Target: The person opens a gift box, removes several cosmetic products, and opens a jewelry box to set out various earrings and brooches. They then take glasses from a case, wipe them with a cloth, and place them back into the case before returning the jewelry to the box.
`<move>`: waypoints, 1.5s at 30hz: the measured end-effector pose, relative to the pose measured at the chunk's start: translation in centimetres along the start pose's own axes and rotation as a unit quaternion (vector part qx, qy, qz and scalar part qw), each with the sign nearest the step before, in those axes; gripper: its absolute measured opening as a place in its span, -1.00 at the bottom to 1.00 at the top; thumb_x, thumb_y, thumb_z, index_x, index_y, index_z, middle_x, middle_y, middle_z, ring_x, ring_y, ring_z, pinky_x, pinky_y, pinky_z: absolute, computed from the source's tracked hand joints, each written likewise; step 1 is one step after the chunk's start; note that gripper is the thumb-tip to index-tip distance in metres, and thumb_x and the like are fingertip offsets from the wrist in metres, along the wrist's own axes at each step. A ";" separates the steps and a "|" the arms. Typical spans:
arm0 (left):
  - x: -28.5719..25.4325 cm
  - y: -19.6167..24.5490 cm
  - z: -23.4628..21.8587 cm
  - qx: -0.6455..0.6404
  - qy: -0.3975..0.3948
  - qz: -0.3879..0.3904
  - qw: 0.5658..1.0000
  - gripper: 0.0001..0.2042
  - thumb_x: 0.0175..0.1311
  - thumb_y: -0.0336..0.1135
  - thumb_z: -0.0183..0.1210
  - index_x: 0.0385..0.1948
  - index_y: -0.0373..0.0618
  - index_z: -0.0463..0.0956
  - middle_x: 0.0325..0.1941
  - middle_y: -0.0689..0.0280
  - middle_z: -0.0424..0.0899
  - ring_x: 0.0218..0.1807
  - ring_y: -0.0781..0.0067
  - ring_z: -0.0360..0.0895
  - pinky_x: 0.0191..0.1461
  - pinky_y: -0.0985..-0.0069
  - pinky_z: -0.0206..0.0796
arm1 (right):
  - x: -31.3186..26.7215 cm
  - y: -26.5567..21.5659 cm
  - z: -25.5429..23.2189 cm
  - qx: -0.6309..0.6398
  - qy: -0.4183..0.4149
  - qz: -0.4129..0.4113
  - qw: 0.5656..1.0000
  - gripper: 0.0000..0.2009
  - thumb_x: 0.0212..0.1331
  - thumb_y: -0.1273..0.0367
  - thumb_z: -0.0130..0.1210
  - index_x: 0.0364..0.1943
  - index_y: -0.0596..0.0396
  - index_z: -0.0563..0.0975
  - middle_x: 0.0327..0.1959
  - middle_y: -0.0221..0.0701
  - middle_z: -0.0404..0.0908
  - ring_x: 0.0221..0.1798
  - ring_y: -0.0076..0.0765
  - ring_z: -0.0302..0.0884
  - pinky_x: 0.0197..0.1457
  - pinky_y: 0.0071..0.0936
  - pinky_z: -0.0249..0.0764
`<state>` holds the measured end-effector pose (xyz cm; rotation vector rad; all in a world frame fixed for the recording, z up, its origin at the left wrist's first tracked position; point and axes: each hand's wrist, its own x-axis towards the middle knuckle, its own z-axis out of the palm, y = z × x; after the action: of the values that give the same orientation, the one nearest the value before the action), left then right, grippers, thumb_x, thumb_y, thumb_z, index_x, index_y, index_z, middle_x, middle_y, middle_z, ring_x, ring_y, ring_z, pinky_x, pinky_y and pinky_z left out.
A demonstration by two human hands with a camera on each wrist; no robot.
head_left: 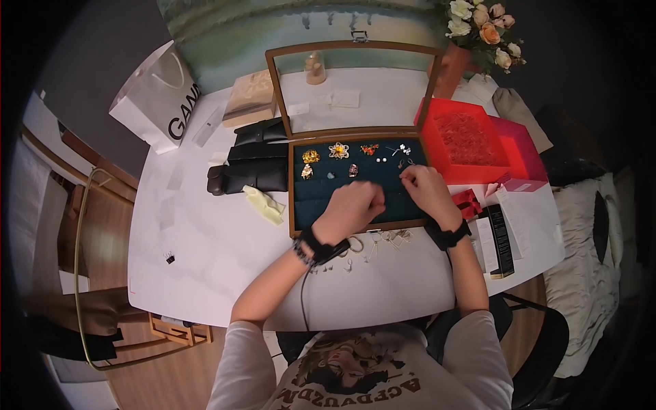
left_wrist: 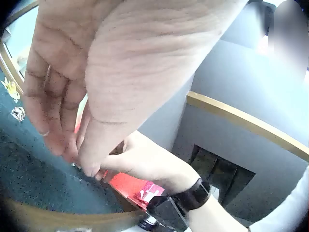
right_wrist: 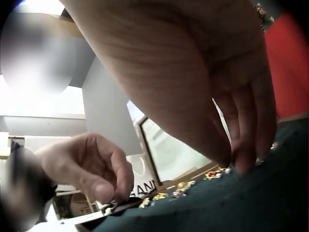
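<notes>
A wooden jewellery box [head_left: 292,205] with a glass lid [head_left: 437,61] stands raised open on the table. On its dark green lining [head_left: 403,208] lie a gold brooch [head_left: 310,156], a flower brooch [head_left: 338,151], a red-orange brooch [head_left: 369,149], a silver brooch [head_left: 401,149] and small earrings [head_left: 410,162]. My right hand [head_left: 430,195] reaches in at the right, thumb and fingertips close together beside those earrings; I cannot tell whether it pinches one. My left hand [head_left: 352,208] hovers over the front middle, its fingers loosely curled; nothing shows in it in the right wrist view.
More jewellery [head_left: 396,237] lies along the box's front edge. Black pouches [head_left: 256,171] and a yellow cloth [head_left: 265,205] are at the left, a white paper bag [head_left: 156,96] behind. A red box [head_left: 471,130], flowers [head_left: 488,31] and a black carton [head_left: 500,239] stand at the right.
</notes>
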<state>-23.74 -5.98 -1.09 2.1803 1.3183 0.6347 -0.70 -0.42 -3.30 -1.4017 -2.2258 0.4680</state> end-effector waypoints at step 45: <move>12.3 -3.7 6.2 0.061 -0.030 0.005 0.998 -0.88 0.27 -0.27 0.27 -0.25 0.03 0.73 -0.21 0.14 0.80 -0.05 0.05 0.75 0.05 0.11 0.59 | -3.9 -0.3 -4.4 0.087 -0.051 0.057 0.993 -0.82 0.16 0.46 0.31 -0.24 0.34 0.72 -0.33 -0.05 0.78 -0.24 -0.06 0.81 -0.12 -0.33 0.66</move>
<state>-17.18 5.44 -6.54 2.2860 1.3473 0.5006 2.98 -3.91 -0.24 -1.4456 -2.1316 0.7699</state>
